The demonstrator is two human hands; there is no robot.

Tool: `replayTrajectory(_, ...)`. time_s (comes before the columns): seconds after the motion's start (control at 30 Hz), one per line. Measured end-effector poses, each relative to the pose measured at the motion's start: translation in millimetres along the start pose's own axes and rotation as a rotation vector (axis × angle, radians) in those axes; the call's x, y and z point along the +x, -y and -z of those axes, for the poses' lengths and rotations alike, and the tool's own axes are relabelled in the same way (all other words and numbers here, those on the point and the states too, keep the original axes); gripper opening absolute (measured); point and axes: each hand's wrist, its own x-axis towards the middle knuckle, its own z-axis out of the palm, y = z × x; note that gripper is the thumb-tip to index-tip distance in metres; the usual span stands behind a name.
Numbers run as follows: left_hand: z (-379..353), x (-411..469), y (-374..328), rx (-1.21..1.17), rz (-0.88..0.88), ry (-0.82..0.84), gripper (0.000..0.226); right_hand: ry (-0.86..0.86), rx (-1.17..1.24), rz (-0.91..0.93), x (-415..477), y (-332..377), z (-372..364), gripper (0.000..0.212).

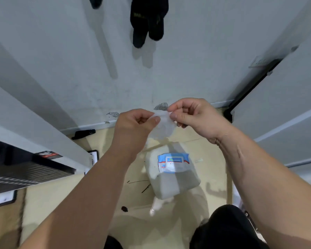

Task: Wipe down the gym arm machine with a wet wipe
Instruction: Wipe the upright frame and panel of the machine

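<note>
A white wet wipe (162, 126) hangs crumpled between my two hands, above the floor. My left hand (135, 126) pinches its left upper edge with thumb and fingers. My right hand (192, 115) pinches the right upper edge. Below them a blue-and-white wipe pack (173, 161) lies on top of a grey block (176, 184) on the beige floor. A white upright (34, 112) and a black weight stack (20, 169) of the gym machine stand at the left.
A white wall (187, 60) fills the upper view, with black gloves (148, 18) hanging at the top. White machine frame bars (276, 123) run along the right. A black strap (83, 133) lies by the skirting. My dark-clothed knee (228, 229) shows at the bottom right.
</note>
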Motion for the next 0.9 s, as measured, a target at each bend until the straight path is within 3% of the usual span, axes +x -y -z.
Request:
replayTrajectory(0.1,29.9,-30.4,-75.0,0.04,-0.032,0.014,0.012,0.015,-0.034,0.034,-14.3,74.6,-17.1,0.023)
replayTrajectory(0.23,78.6,-71.5,-174.1,0.132,-0.088,-0.003,0.011,0.039,-0.077,0.136,-33.6,183.6,-42.5,0.006)
replayTrajectory(0.4,158.7,-125.5,-283.8,0.167,-0.099,-0.074,0.012,0.016,-0.053,0.23,-57.5,333.6,-74.2,0.017)
replayTrajectory(0.7,289.6,-149.6,-430.8,0.249,-0.348,-0.314,0.013,-0.181,-0.154,0.62,-37.9,528.2,-159.3,0.018)
replayTrajectory(0.9,344.2,-141.1,-505.0,0.395,-0.56,-0.594,0.012,-0.218,-0.092,0.8,6.2,627.0,-191.1,0.017)
